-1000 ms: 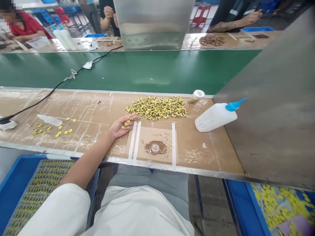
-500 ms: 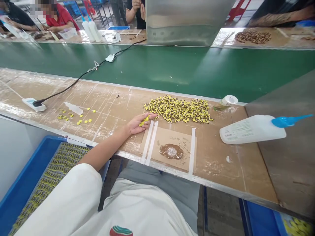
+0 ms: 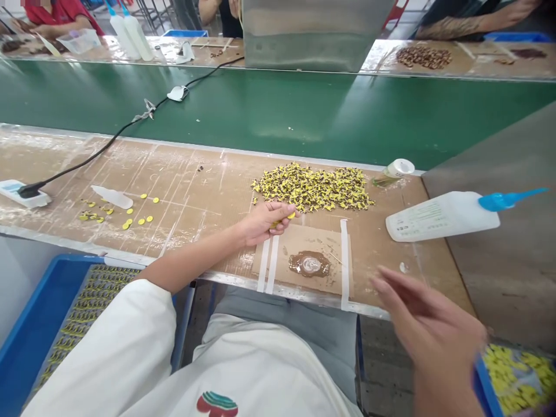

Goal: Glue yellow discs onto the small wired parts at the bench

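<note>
My left hand [image 3: 267, 223] is closed around several small yellow discs, above the top left of a taped cardboard sheet [image 3: 299, 234]. One yellow disc [image 3: 291, 215] sticks out at its thumb and fingertip. My right hand [image 3: 430, 324], blurred, hangs in front of the table edge at the lower right. Its fingers reach forward, thumb slightly apart, with nothing visible between them. On the sheet lies a wet brown patch with a clear blob [image 3: 311, 265] in the middle. A thin stick [image 3: 335, 258] rests beside it. Behind my left hand spreads a pile of small yellow-and-dark pieces [image 3: 313, 185].
A white bottle with blue nozzle [image 3: 443, 217] lies on the right, near a metal panel [image 3: 499, 191]. A small jar [image 3: 397, 169] stands behind. Loose yellow discs [image 3: 141, 221] and a power strip [image 3: 26, 194] are left. Blue trays [image 3: 52, 278] flank me below. Co-workers sit opposite.
My left hand has turned and closed from an open palm, shifting slightly right with the discs. My right hand has come into view at the lower right. The camera view has shifted.
</note>
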